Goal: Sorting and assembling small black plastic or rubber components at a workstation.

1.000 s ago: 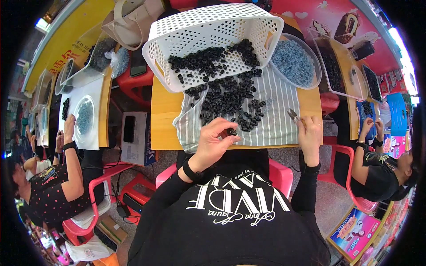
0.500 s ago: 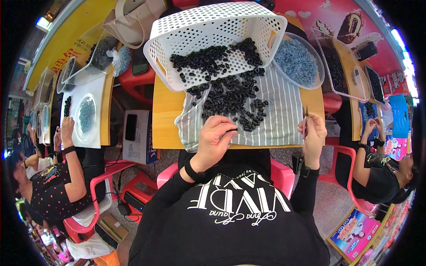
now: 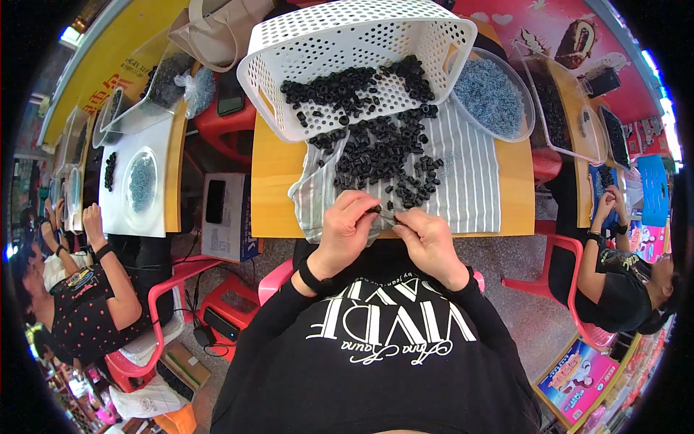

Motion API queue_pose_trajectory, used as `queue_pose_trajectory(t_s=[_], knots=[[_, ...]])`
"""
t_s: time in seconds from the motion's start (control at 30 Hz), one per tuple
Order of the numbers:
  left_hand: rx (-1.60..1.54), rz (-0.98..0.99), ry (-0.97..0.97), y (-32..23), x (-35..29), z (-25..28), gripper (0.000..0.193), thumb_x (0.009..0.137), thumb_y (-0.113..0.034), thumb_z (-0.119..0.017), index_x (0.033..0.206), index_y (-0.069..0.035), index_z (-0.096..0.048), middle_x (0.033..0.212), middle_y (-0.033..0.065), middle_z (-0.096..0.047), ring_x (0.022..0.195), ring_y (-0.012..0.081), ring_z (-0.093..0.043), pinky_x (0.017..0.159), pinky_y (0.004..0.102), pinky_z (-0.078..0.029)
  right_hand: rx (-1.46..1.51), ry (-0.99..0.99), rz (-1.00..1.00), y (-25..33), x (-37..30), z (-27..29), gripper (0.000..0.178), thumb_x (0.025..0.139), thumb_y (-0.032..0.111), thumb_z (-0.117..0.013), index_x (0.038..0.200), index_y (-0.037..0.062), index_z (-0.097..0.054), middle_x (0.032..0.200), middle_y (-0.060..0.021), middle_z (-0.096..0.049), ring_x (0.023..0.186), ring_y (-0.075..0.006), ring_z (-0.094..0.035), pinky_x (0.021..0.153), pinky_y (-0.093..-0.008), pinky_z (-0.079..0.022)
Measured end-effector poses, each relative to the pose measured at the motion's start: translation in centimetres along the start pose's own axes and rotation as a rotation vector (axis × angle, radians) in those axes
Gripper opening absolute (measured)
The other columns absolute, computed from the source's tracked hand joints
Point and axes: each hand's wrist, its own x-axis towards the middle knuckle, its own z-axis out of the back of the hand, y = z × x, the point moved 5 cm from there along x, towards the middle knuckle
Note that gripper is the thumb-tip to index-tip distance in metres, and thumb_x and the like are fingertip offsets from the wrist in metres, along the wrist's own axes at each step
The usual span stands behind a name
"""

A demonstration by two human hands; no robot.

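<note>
My left hand (image 3: pixel 345 230) is closed in a pinch on a small black ring-shaped part (image 3: pixel 375 209) just above the front edge of the striped cloth (image 3: pixel 470 181). Close on its right, my right hand (image 3: pixel 432 242) grips thin pointed tweezers (image 3: pixel 389 216), mostly hidden by the fingers, their tip toward the part. Beyond both hands a loose pile of small black parts (image 3: pixel 376 152) spreads over the cloth. It runs back to a white perforated basket (image 3: pixel 267 90) tipped on its side, with more of these parts inside.
A clear round tub (image 3: pixel 531 116) of small bluish translucent pieces stands right of the basket. The wooden table (image 3: pixel 271 195) ends just in front of me. Co-workers sit at tables on the left (image 3: pixel 173 181) and right. A red stool (image 3: pixel 231 300) with cables stands at lower left.
My right hand has swung left from the table's right side, bringing the tweezers to my left hand. The left hand stays nearly in place, still pinching the black part.
</note>
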Motion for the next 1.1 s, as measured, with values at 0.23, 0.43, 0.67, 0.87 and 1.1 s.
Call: queue_pose_trajectory(t_s=[0.23, 0.43, 0.67, 0.87, 1.1], knots=[[0.032, 0.072, -0.049, 0.1, 0.0, -0.2, 0.038, 0.073, 0.012, -0.067, 0.109, 0.000, -0.065, 0.095, 0.0103, -0.062, 0.070, 0.0159, -0.061, 0.059, 0.0251, -0.049, -0.197, -0.020, 0.039, 1.5, 0.6, -0.6, 0.012, 0.081, 0.005, -0.064, 0.092, 0.0018, -0.065, 0.077, -0.0134, -0.061, 0.067, -0.0340, -0.063, 0.055, -0.0416, -0.047], [0.057, 0.063, -0.034, 0.1, 0.1, -0.3, 0.037, 0.073, 0.011, -0.068, 0.108, 0.000, -0.065, 0.096, 0.0099, -0.061, 0.068, 0.0156, -0.060, 0.058, 0.0247, -0.049, -0.374, -0.013, 0.101, 2.1, 0.6, -0.8, 0.018, 0.077, 0.003, -0.063, 0.095, 0.0014, -0.065, 0.080, -0.0116, -0.060, 0.066, -0.0308, -0.064, 0.055, -0.0408, -0.049], [-0.094, 0.158, 0.098, 0.0, 0.6, -0.3, 0.031, 0.073, 0.007, -0.069, 0.103, 0.000, -0.067, 0.093, 0.0117, -0.060, 0.073, 0.0222, -0.061, 0.054, 0.0264, -0.048, -0.453, -0.003, 0.119, 2.2, 0.5, -0.6, 0.024, 0.073, 0.001, -0.061, 0.096, 0.0001, -0.064, 0.084, -0.0115, -0.059, 0.068, -0.0299, -0.064, 0.058, -0.0392, -0.050], [-0.106, 0.108, 0.092, 0.0, 1.4, 0.0, 0.017, 0.077, 0.006, -0.066, 0.093, 0.001, -0.069, 0.085, 0.0109, -0.062, 0.070, 0.0227, -0.061, 0.058, 0.0290, -0.048, -0.541, 0.036, 0.153, 2.8, 0.5, -0.8, 0.027, 0.069, 0.001, -0.061, 0.096, -0.0001, -0.063, 0.088, -0.0106, -0.060, 0.070, -0.0281, -0.064, 0.057, -0.0371, -0.051], [-0.113, 0.209, 0.078, 0.5, 1.4, -0.4, 0.016, 0.077, 0.009, -0.065, 0.090, 0.000, -0.071, 0.084, 0.0090, -0.063, 0.071, 0.0184, -0.062, 0.061, 0.0263, -0.049, -0.669, 0.069, 0.195, 3.2, 0.7, -1.4, 0.023, 0.068, 0.006, -0.062, 0.090, 0.0003, -0.062, 0.089, -0.0113, -0.060, 0.068, -0.0255, -0.063, 0.055, -0.0333, -0.051]])
